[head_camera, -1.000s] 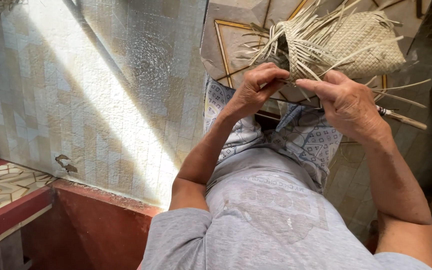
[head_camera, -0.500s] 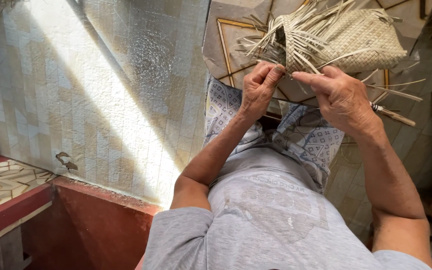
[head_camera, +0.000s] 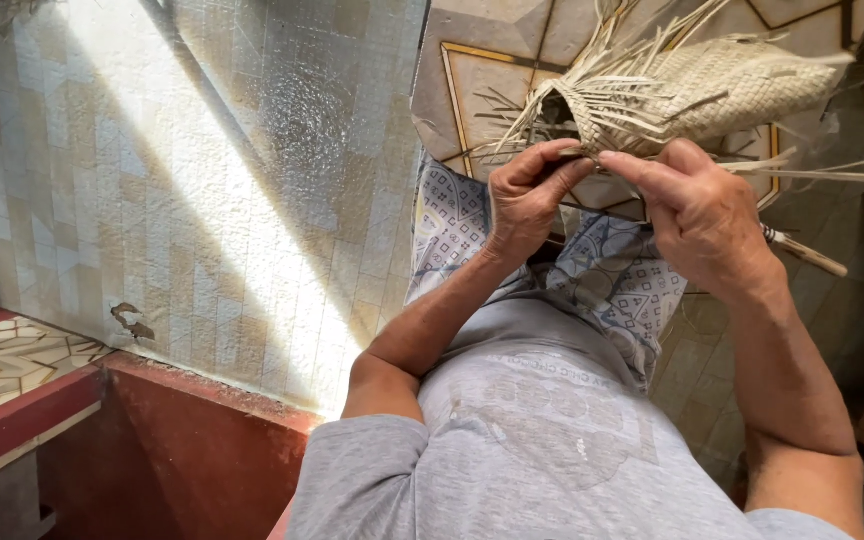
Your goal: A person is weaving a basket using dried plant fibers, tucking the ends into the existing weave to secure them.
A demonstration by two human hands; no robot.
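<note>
The woven pouch (head_camera: 712, 90) looks like dry palm or straw strips, matt and pale, with loose frayed ends sticking out. Wall tiles (head_camera: 202, 200) on the left are glossy ceramic, catching sunlight. Grey shirt (head_camera: 542, 450) is soft matt cotton, patterned cloth (head_camera: 622, 280) on the lap too. Far floor tiles (head_camera: 482, 80) look smooth.

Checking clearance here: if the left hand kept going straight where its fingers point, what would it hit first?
The left hand points up-right at the woven basket; its fingertips already seem to touch the basket's frayed edge, though depth is unclear.
</note>
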